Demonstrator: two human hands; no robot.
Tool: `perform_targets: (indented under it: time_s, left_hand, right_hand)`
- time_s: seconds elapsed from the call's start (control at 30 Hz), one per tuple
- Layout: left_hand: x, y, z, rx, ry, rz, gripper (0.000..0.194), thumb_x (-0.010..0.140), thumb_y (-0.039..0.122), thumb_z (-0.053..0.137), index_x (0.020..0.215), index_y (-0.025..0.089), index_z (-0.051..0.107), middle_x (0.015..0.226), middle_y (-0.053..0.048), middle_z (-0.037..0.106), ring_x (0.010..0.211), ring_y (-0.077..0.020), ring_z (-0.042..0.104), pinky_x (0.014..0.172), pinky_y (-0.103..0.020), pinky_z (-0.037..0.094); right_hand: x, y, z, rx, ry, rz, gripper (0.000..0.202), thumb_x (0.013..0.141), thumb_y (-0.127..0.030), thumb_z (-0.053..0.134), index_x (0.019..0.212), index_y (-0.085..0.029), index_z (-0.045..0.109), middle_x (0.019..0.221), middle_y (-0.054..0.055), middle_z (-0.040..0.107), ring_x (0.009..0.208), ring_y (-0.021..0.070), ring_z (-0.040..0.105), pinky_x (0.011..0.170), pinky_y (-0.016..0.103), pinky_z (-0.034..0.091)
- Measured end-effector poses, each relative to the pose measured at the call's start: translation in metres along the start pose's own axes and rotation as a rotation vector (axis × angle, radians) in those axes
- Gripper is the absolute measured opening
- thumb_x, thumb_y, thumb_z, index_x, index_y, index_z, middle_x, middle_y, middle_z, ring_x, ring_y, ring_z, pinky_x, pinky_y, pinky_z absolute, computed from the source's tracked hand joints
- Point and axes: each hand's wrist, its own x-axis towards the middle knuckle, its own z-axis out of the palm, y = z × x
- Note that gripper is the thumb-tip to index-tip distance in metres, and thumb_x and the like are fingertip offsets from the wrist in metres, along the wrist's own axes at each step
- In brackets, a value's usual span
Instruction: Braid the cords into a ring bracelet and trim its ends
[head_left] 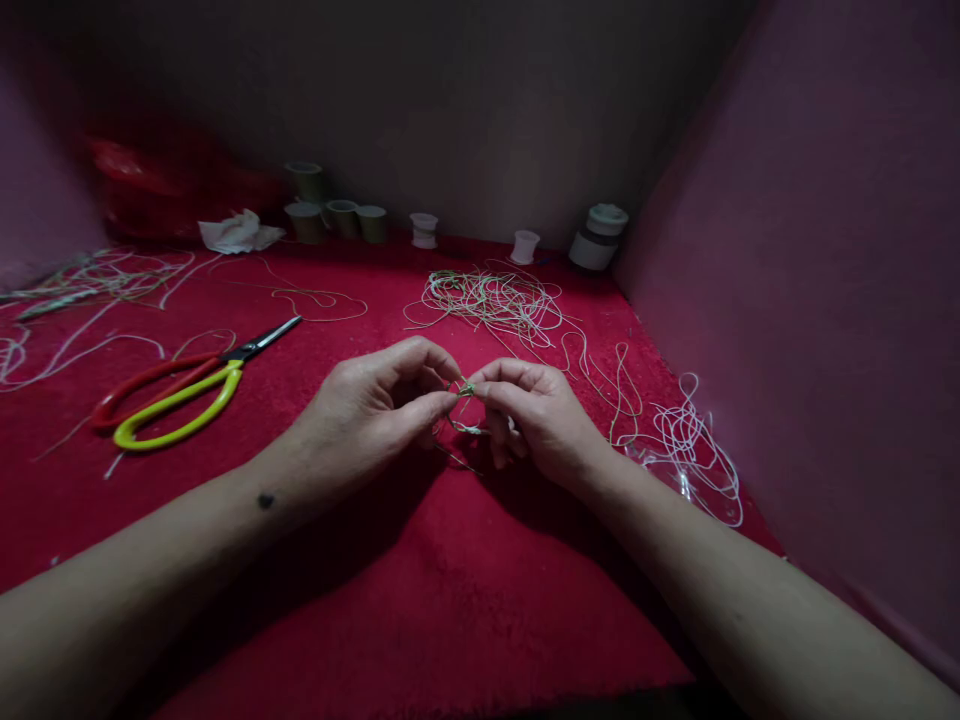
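A: Fingers [425, 408], what state?

B: Pinching, both sides. The left hand [360, 400] had thumb and forefinger on a green cord [467, 389]; the right hand [536, 405] pinched it from the other side, tips almost meeting. The right's other fingers curled underneath; the left's were partly hidden, couldn't tell.

A: Where was the cord?

B: Between the two sets of fingertips, over the red cloth [450, 610]. A pale-green loop [469, 430] hung just below the pinch, near the curled right fingers. Same piece, probably.

A: Handling?

B: My call: very light, soft, limp along the loose parts. The small bunch at the fingertips looked firmer, likely a knot. Not brittle, but thin enough to slip or snag.

A: Where to hold it?

B: Thumb and forefinger, close on either side of the bunch. Loose ends would have given poor control.

A: Anything nearby?

B: Tangled cord pile [495, 305] beyond the fingertips, scissors [231, 368] out past the left fingers on their left, white string [701, 440] well right of the right fingers, a white spool [424, 231] farther beyond. None touched by the fingers.
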Motion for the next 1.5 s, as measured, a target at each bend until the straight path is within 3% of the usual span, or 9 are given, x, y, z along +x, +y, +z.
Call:
perform_targets:
  time_s: [0.13, 0.27, 0.67, 0.77, 0.9, 1.0, 1.2, 1.37, 1.5]
  left_hand:
    - [-0.001, -0.007, 0.0, 0.104, -0.072, 0.046, 0.011, 0.084, 0.027, 0.061, 0.087, 0.018, 0.066, 0.07, 0.001, 0.066, 0.063, -0.012, 0.06, 0.058, -0.022, 0.047]
    - [0.0, -0.012, -0.002, 0.27, -0.053, 0.154, 0.014, 0.085, 0.029, 0.06, 0.086, 0.016, 0.067, 0.078, -0.002, 0.067, 0.069, -0.0137, 0.061, 0.064, -0.025, 0.046]
    - [-0.008, 0.001, 0.0, 0.472, 0.002, 0.288, 0.013, 0.084, 0.018, 0.054, 0.077, 0.014, 0.064, 0.072, -0.001, 0.058, 0.062, -0.0099, 0.053, 0.058, -0.022, 0.04]
    - [-0.013, 0.003, 0.005, 0.424, -0.036, 0.186, 0.012, 0.083, 0.02, 0.053, 0.076, 0.015, 0.062, 0.071, -0.002, 0.063, 0.062, -0.0122, 0.057, 0.057, -0.023, 0.043]
    - [-0.013, 0.008, 0.009, 0.069, -0.155, -0.24, 0.008, 0.084, 0.023, 0.05, 0.079, 0.019, 0.054, 0.049, 0.003, 0.06, 0.038, -0.0123, 0.053, 0.04, -0.022, 0.04]
    - [-0.009, 0.01, 0.01, -0.17, -0.21, -0.475, 0.009, 0.086, 0.029, 0.049, 0.082, 0.02, 0.05, 0.048, 0.001, 0.062, 0.036, -0.0165, 0.057, 0.036, -0.023, 0.043]
    - [-0.006, 0.004, 0.012, -0.122, -0.166, -0.409, 0.016, 0.082, 0.031, 0.056, 0.076, 0.017, 0.056, 0.052, 0.0, 0.063, 0.038, -0.0138, 0.056, 0.035, -0.021, 0.044]
    - [-0.007, -0.002, 0.011, 0.082, -0.073, -0.219, 0.019, 0.082, 0.03, 0.056, 0.07, 0.016, 0.06, 0.052, 0.001, 0.059, 0.043, -0.0084, 0.051, 0.038, -0.015, 0.038]
    - [-0.005, 0.002, 0.005, 0.015, -0.142, -0.279, 0.02, 0.084, 0.031, 0.055, 0.069, 0.016, 0.058, 0.046, 0.004, 0.053, 0.037, -0.006, 0.042, 0.034, -0.014, 0.03]
  right_hand:
    - [0.0, 0.002, 0.0, 0.015, -0.023, 0.006, 0.013, 0.082, -0.029, 0.061, 0.077, -0.017, 0.058, 0.037, -0.01, 0.048, 0.027, 0.0051, 0.037, 0.029, 0.016, 0.028]
    - [-0.001, 0.002, 0.001, 0.044, -0.037, 0.027, 0.011, 0.082, -0.027, 0.06, 0.077, -0.017, 0.057, 0.038, -0.009, 0.05, 0.027, 0.0052, 0.038, 0.028, 0.016, 0.028]
    - [0.0, 0.004, 0.002, 0.076, -0.052, 0.103, 0.016, 0.084, -0.028, 0.056, 0.072, -0.018, 0.054, 0.042, -0.008, 0.053, 0.027, 0.0065, 0.044, 0.026, 0.015, 0.029]
    - [-0.001, 0.005, 0.002, 0.08, -0.079, 0.092, 0.017, 0.086, -0.029, 0.055, 0.073, -0.017, 0.055, 0.043, -0.007, 0.053, 0.028, 0.0066, 0.045, 0.027, 0.016, 0.032]
    - [-0.002, 0.006, 0.004, 0.098, -0.078, 0.097, 0.017, 0.086, -0.029, 0.055, 0.074, -0.018, 0.055, 0.044, -0.008, 0.053, 0.029, 0.0064, 0.044, 0.029, 0.016, 0.036]
    - [-0.003, 0.006, 0.006, 0.095, -0.072, 0.106, 0.014, 0.085, -0.029, 0.055, 0.078, -0.018, 0.055, 0.045, -0.008, 0.053, 0.03, 0.0063, 0.045, 0.03, 0.016, 0.038]
    - [-0.004, 0.003, 0.009, 0.081, -0.033, 0.112, 0.01, 0.085, -0.025, 0.053, 0.077, -0.018, 0.051, 0.044, -0.009, 0.053, 0.03, 0.0067, 0.044, 0.029, 0.015, 0.036]
    - [-0.004, 0.002, 0.01, 0.07, -0.062, 0.124, 0.011, 0.086, -0.024, 0.051, 0.077, -0.018, 0.051, 0.045, -0.008, 0.053, 0.03, 0.0068, 0.045, 0.03, 0.016, 0.036]
    - [-0.005, 0.001, 0.009, 0.052, -0.095, 0.142, 0.014, 0.087, -0.023, 0.05, 0.075, -0.017, 0.051, 0.044, -0.006, 0.055, 0.03, 0.007, 0.047, 0.029, 0.015, 0.032]
